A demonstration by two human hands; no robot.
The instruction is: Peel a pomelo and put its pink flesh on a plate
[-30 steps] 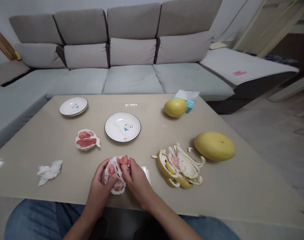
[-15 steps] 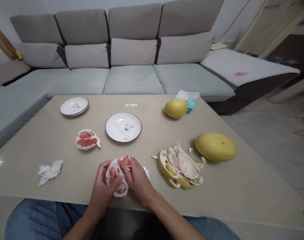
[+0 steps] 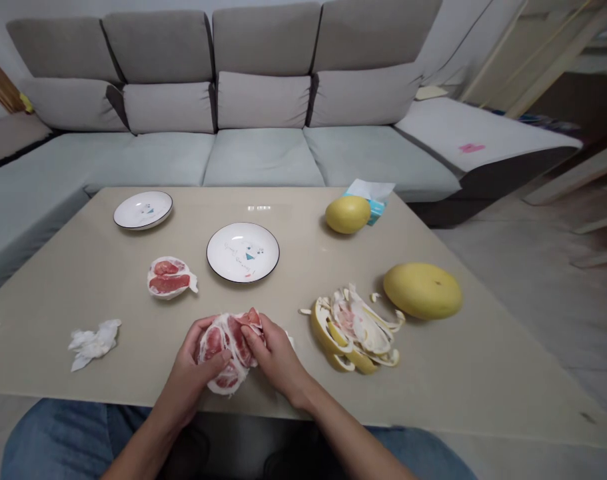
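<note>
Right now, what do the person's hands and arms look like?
The bare left hand and bare right hand show no gloves or rings, though some fingers are partly hidden. On both bare forearms, no sleeve or watch shows.

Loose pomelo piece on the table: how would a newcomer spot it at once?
On the beige table, find the nearer white plate. The loose pomelo piece lies just left of it and slightly closer to the camera. Unlike the held pomelo piece, it lies free, showing two broad red patches of flesh framed in white.
</note>
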